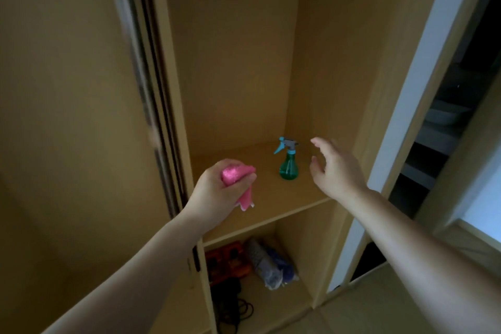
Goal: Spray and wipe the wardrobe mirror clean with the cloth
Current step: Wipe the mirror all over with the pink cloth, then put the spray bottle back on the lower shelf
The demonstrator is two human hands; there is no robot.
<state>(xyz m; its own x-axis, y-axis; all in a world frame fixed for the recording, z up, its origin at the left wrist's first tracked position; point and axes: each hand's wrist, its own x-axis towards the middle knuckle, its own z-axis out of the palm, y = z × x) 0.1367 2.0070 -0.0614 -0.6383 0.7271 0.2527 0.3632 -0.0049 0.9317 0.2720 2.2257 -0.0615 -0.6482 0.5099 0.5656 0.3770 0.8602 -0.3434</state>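
Note:
A green spray bottle with a blue trigger head stands upright on a wooden wardrobe shelf. My right hand hovers just right of it, fingers relaxed and spread, touching nothing. My left hand grips a bunched pink cloth above the shelf's front left corner, a corner of the cloth hanging below the fist. The sliding mirror door runs diagonally at the right, seen almost edge-on, so its glass is barely visible.
A blurred sliding door panel fills the left side, its dark track edge next to the opening. In the lower compartment lie an orange box, a bagged blue bundle and black cables. Dark shelves show at the far right.

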